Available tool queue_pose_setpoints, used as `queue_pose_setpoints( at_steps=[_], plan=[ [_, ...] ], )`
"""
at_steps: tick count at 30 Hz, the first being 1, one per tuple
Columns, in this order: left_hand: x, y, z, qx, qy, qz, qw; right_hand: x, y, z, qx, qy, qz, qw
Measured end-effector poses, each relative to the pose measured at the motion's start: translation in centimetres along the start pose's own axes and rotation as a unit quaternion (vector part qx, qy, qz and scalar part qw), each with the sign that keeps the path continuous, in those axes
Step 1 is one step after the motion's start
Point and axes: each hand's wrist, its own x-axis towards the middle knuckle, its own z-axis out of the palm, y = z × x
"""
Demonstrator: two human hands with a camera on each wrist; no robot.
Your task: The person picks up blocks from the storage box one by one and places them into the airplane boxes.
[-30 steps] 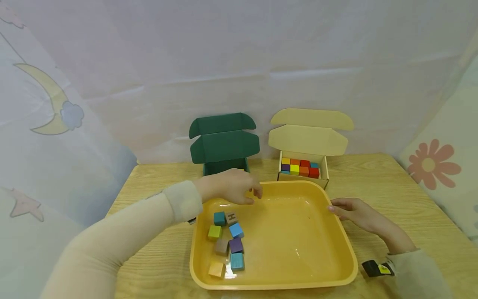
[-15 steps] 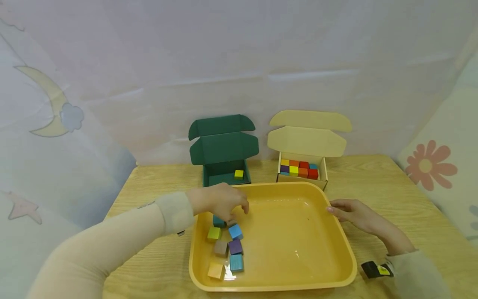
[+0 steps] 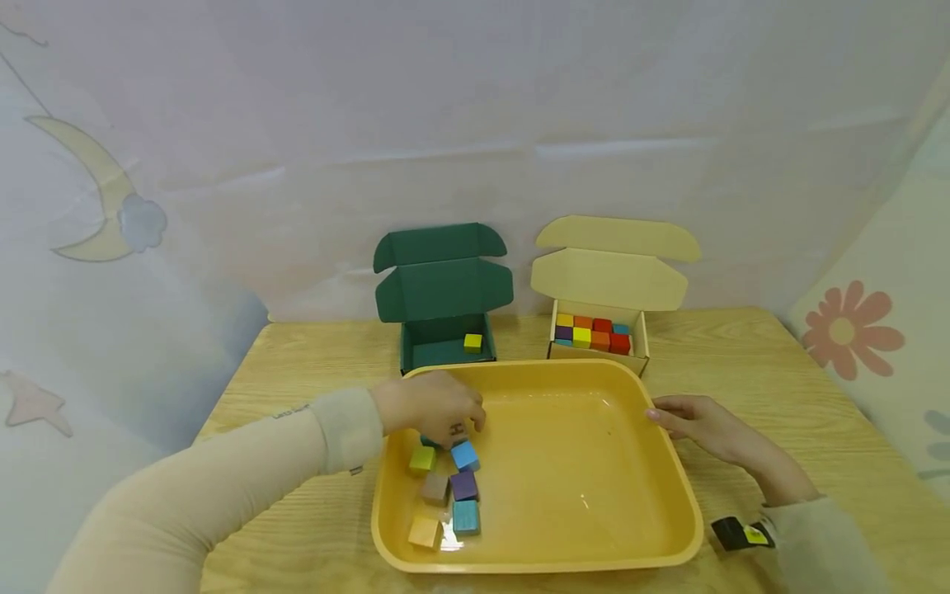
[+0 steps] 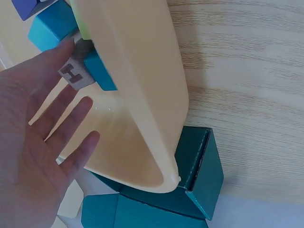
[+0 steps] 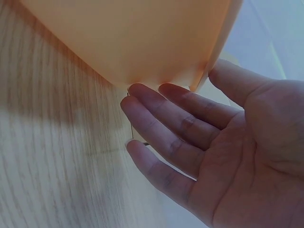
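My left hand [image 3: 430, 403] reaches into the left end of the yellow tray [image 3: 586, 568]. Its thumb and fingers pinch a wooden cube [image 4: 77, 71] marked with an H. A teal cube [image 4: 100, 71] and a blue cube [image 4: 53, 26] lie close beside that cube. At the tray's right side is my right hand [image 3: 701, 422], its thumb on the rim and its fingers against the outer wall [image 5: 128, 42]. Other cubes in the tray are green [image 3: 422, 459], plain wood [image 3: 435, 488], purple [image 3: 464, 485], teal-blue [image 3: 466, 518] and light orange [image 3: 425, 532].
Behind the tray stands an open green box [image 3: 445, 289] with one yellow cube [image 3: 472, 343] inside. Right of it, an open cream box [image 3: 609, 280] holds several coloured cubes [image 3: 599, 340]. All sit on a wooden table [image 3: 742, 355] before a pale cloth backdrop [image 3: 460, 99].
My left hand has come back from near the green box, down to the H cube, and now pinches it. The yellow cube in the green box is uncovered. My right hand stays at the rim.
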Motion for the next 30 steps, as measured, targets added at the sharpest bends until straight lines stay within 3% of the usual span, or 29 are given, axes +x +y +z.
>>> queue_pose_setpoints(
  at_steps=[11, 30],
  plan=[
    [0.38, 0.75, 0.42, 0.074, -0.028, -0.029, 0.9964, 0.14, 0.28, -0.06, -0.002, 0.0, -0.013, 0.9999],
    [0.26, 0.3, 0.8, 0.053, 0.001, 0.001, 0.9986, 0.11, -0.22, -0.05, -0.013, 0.001, -0.001, 0.9999]
  ],
)
